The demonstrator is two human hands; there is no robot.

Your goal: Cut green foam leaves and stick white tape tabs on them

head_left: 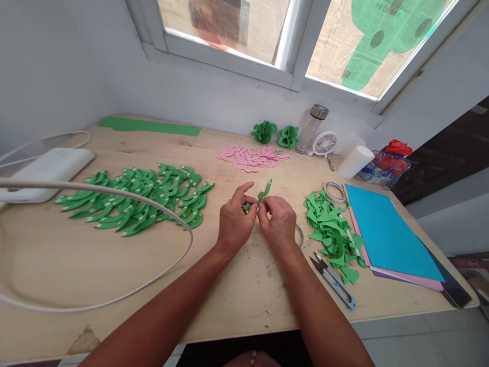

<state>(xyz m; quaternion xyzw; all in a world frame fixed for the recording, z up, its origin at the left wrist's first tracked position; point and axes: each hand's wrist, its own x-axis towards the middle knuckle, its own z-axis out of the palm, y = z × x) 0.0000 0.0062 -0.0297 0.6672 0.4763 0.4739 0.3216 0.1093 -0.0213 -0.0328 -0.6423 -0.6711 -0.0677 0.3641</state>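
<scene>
Both my hands meet over the middle of the table, fingertips pinched together on a green paper cutout [265, 190]. My left hand [237, 220] grips it from the left, and my right hand [279, 220] pinches it from the right; one curved end sticks up above the fingers. Most of the piece is hidden by my fingers. A roll of tape [300, 235] lies partly behind my right wrist. To the left spreads a pile of curved green paper cutouts [153, 193] with small white patches on them.
Green paper scraps [330, 229], another tape roll [335, 192], blue thread snips [336, 284] and coloured sheets [393, 234] lie right. Pink cutouts [250, 157], green paper ornaments [264, 131], a bottle [311, 127] and a fan [324, 142] stand behind. A white cable [179, 219] loops across the left.
</scene>
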